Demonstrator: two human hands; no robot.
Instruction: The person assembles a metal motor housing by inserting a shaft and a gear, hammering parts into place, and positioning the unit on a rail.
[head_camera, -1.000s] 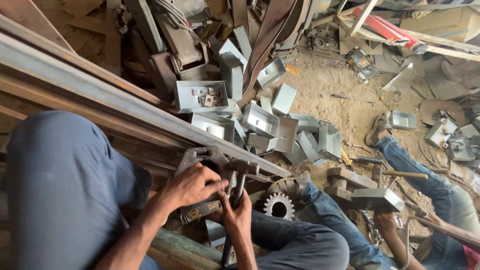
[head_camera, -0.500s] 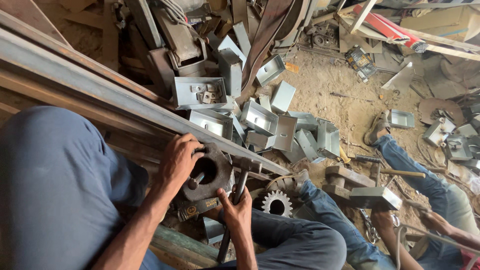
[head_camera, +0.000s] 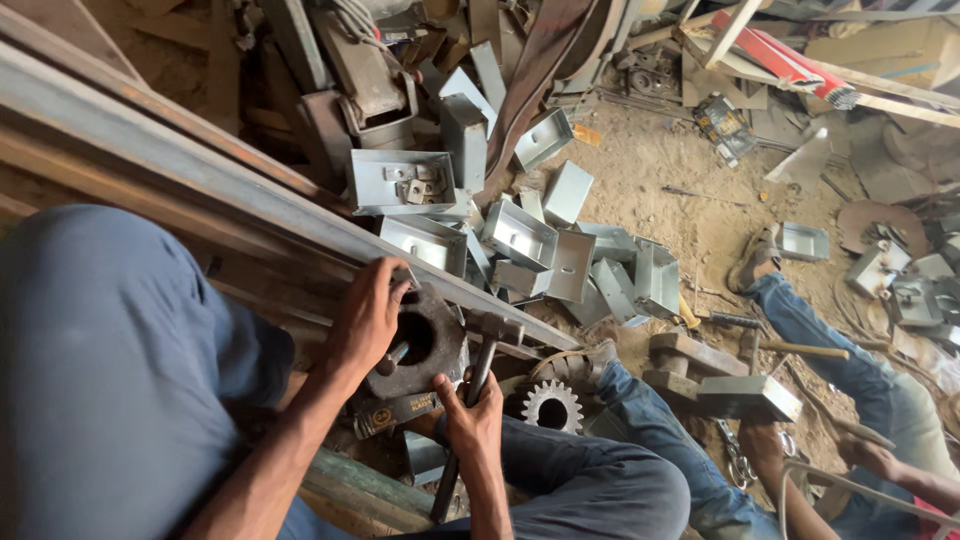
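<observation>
My left hand (head_camera: 365, 320) grips a heavy, dark, rusty metal ring (head_camera: 425, 345) by its rim, thumb inside the hole. The ring rests against a long steel rail (head_camera: 200, 175) that runs diagonally past my knee. Just below it, my right hand (head_camera: 475, 420) is closed round the dark handle of a hammer (head_camera: 480, 365), whose head lies beside the ring. A small toothed gear (head_camera: 552, 405) sits on the ground to the right of my right hand.
Several grey sheet-metal boxes (head_camera: 520, 235) lie piled on the sandy ground beyond the rail, with scrap metal behind. At right, another person in jeans (head_camera: 830, 350) sits with a hand (head_camera: 765, 450) by a metal box (head_camera: 750, 395).
My left hand has uncovered the ring and tipped it up, so its hole now shows. My right hand on the hammer has barely shifted.
</observation>
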